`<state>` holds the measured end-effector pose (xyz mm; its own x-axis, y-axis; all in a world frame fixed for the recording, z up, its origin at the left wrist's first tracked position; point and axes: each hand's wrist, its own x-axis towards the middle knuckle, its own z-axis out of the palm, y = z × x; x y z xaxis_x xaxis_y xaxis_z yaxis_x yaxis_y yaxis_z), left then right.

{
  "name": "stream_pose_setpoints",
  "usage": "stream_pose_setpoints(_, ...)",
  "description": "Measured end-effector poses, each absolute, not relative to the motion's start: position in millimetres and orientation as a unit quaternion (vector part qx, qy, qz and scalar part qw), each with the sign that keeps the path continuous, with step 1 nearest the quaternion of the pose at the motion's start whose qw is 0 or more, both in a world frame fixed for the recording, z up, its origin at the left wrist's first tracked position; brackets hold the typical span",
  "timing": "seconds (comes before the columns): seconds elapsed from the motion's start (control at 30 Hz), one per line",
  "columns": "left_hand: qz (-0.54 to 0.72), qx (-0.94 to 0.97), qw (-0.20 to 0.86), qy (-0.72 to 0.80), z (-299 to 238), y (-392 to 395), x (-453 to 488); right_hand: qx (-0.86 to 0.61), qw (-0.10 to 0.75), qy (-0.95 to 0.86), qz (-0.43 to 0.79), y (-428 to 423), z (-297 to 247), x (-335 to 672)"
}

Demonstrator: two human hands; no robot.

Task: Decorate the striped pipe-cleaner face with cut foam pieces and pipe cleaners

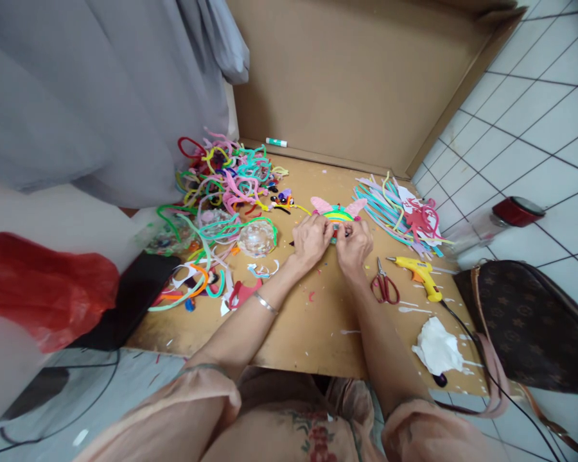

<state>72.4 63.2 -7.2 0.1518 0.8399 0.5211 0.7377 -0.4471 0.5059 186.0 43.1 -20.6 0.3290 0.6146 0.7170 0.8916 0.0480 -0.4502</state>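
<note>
Near the middle of the table lies a colourful pipe-cleaner craft [340, 215] with green and yellow bands and a pink ear-like piece on each side. My left hand [313, 237] is closed at its left side, with bent fingers pressed on its lower edge. On the other side my right hand [354, 242] pinches at the same lower edge. The fingertips almost meet over the craft and cover its lower part. A small dark bit shows by the right fingers, too small to name.
A heap of tangled pipe cleaners [231, 179] lies left, beside a clear plastic ball [257, 239]. To the right are straight pipe cleaners [385, 208], red-handled scissors [384, 289], a yellow glue gun [421, 274] with its cord, crumpled tissue [438, 346] and a brown bag [530, 321]. Cardboard [356, 83] stands behind.
</note>
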Motion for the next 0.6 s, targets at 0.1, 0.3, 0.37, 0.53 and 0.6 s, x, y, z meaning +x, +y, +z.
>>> stream_pose_setpoints(0.1,0.387,0.759,0.066,0.519,-6.6,62.4,72.5,-0.677,0.466,-0.555,-0.130,42.3,-19.6,185.3)
stream_pose_setpoints(0.3,0.399,0.761,0.060,0.509,-7.3,62.2,72.6,-0.672,0.475,-0.553,-0.130,41.0,-20.6,186.3)
stream_pose_setpoints(0.37,0.399,0.763,0.058,0.505,-6.9,61.9,72.2,-0.665,0.480,-0.554,-0.142,41.0,-21.3,187.7)
stream_pose_setpoints(0.53,0.396,0.770,0.054,0.498,-5.3,59.3,70.7,-0.642,0.490,-0.575,-0.133,37.7,-21.8,192.7)
stream_pose_setpoints(0.6,0.399,0.771,0.055,0.493,-4.7,57.2,70.8,-0.634,0.499,-0.579,-0.122,33.9,-22.2,193.8)
